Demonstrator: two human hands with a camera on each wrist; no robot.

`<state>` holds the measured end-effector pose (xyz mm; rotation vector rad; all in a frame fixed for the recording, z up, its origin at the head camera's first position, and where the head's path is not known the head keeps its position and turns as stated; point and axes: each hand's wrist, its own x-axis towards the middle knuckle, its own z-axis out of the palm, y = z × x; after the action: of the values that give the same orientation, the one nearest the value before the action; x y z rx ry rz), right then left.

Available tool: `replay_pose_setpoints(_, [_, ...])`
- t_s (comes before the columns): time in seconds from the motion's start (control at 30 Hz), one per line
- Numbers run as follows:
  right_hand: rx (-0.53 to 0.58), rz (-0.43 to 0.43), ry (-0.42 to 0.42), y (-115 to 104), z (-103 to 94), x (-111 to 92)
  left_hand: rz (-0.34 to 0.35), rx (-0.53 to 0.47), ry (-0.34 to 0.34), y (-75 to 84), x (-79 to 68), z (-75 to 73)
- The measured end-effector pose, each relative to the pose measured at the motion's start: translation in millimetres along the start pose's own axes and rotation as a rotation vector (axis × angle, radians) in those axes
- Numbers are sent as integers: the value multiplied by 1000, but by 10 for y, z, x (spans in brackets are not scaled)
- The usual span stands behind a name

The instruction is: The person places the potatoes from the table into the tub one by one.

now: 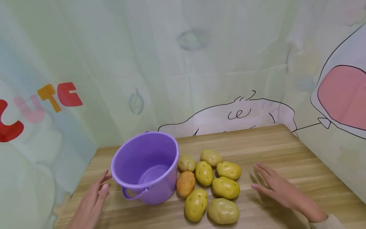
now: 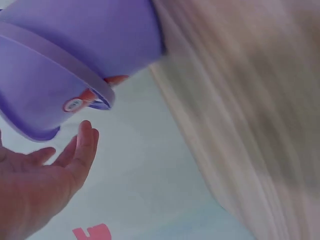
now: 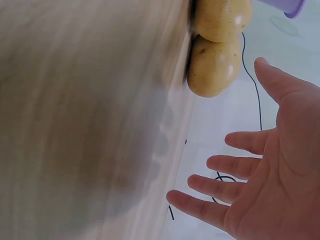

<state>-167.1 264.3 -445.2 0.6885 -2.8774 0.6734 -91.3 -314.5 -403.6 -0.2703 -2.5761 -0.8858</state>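
A purple bucket (image 1: 160,187) stands upright on the left part of the table, nothing inside it, its handle hanging at the front. Several potatoes (image 1: 226,187) lie in a loose group against its right side, most of them yellow, some paler. One browner potato (image 1: 186,183) lies right beside the bucket. My left hand (image 1: 91,203) is just left of the bucket, fingers loosely extended and apart from it. To the right of the potatoes my right hand (image 1: 275,187) hovers with fingers spread and holds nothing; its palm faces the potatoes.
The wooden table (image 1: 263,143) has its back edge close to a printed curtain (image 1: 160,79) with cartoon outlines. Red and orange letters (image 1: 70,94) mark the curtain on the left, and a pink balloon shape (image 1: 343,95) is drawn on the right.
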Motion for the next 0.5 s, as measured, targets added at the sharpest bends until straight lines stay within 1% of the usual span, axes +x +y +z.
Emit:
replay_pose_setpoints(0.13, [71, 9, -13, -9, -27, 72, -54, -64, -18, 129, 99, -47])
replay_pose_setpoints(0.27, [129, 20, -44, -6, -25, 164, -95, -164, -17, 217, 193, -76])
replay_pose_setpoints(0.4, [182, 52, -71, -19, -15, 251, -120, -335, 2, 262, 286, -59])
replay_pose_setpoints(0.5, [221, 72, -85, -44, -26, 325, -153, -479, 4, 270, 364, -50])
